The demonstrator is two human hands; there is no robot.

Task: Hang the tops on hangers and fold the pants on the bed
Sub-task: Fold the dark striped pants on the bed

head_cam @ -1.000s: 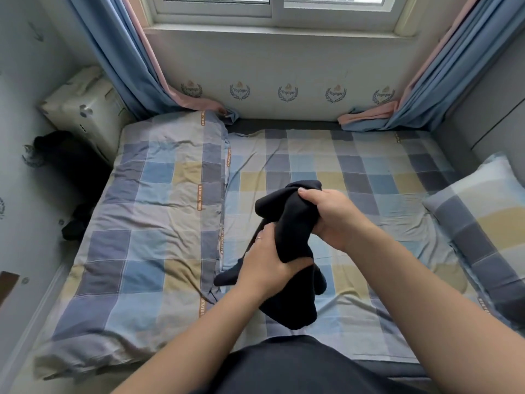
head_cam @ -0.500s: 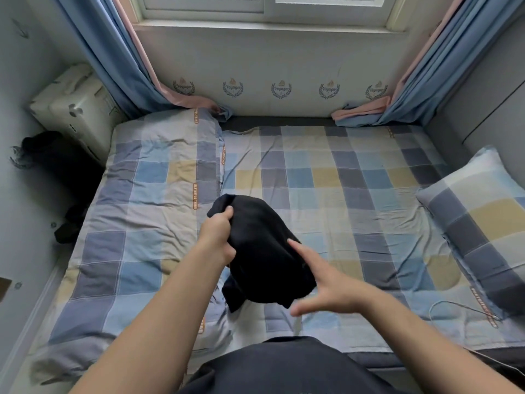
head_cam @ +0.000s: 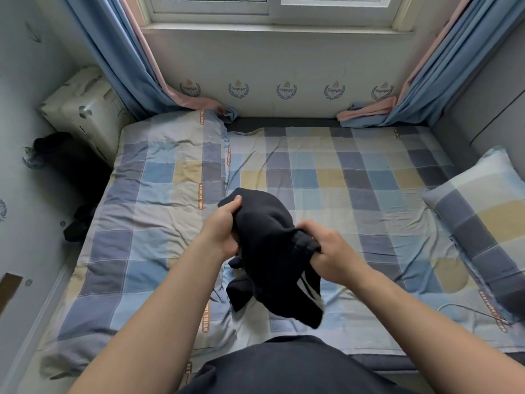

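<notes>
Black, fleecy cloth is bunched between two closed grips. The left hand [head_cam: 223,233] clasps the upper left edge of the black garment [head_cam: 267,251], with its fingers curled under the fabric and its thumb laid over the top, pointing away from the body. The right hand [head_cam: 333,251] pinches a ribbed band at the garment's right side, fingers folded over it and knuckles up. Both forearms reach in from the bottom of the view and converge, so the hands sit near each other with the bundle between them.

The garment is held above the bed [head_cam: 355,194]. Its loose lower part hangs toward the near edge, and white stripes [head_cam: 309,288] show there. Whether it touches the sheet cannot be told, nor whether it is a top or pants.

A checked quilt [head_cam: 159,194] covers the bed's left half. A matching pillow [head_cam: 483,209] lies at the right, with a thin cable [head_cam: 468,308] just beside it. Blue and pink curtains [head_cam: 119,66] flank the window [head_cam: 272,7]. A white box [head_cam: 85,109] and dark clothes [head_cam: 76,223] sit left of the bed.
</notes>
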